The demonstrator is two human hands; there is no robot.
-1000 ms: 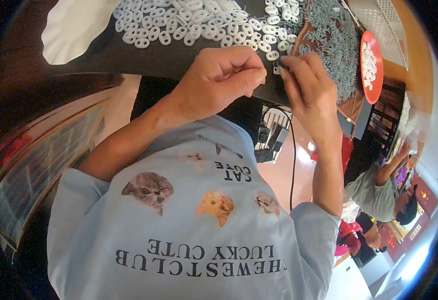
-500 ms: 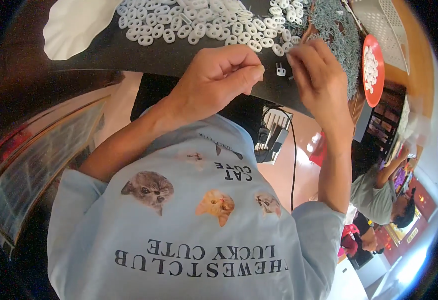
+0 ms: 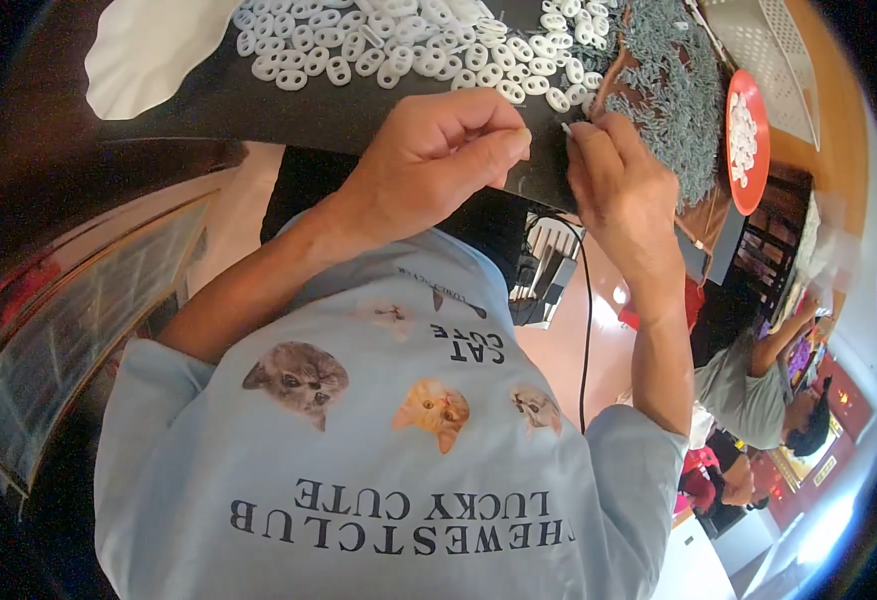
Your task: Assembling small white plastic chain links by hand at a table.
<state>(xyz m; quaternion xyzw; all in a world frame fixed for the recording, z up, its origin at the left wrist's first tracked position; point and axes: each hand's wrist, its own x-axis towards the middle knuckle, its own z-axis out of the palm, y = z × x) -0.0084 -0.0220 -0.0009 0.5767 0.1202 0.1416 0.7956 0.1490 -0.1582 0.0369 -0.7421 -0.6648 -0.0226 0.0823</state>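
Hands both over the near edge of a black tabletop (image 3: 213,118). Left hand (image 3: 438,160): fingers curled in, thumb pressed against the index finger, knuckles up; anything inside is hidden, so can't tell if it grips a part. Right hand (image 3: 623,190): fingers bent and bunched, thumb tucked below them, fingertips down by the table edge. Small white piece (image 3: 566,128) shows right at those fingertips (mostly covered, so pinched or merely touched, can't tell). Hands are apart, tips facing each other, dark tabletop between. Beyond them: loose heap of white oval parts (image 3: 383,35), two holes each, spread wide and piled higher toward the far side; a few strays lie just past the right fingertips. Right of that, dense pile of thin grey pins (image 3: 663,105) on a brown sheet (image 3: 696,225), close beside the right hand. Farther right, red plate (image 3: 760,140) carrying small white bits (image 3: 742,145), and behind it a white perforated tray (image 3: 778,65). Far left corner: white wavy-edged dish (image 3: 148,60). Below the table, black cable (image 3: 588,330) hangs over the pinkish floor (image 3: 606,360). Lower right background: another person (image 3: 748,395) in a grey top, well away from the work.
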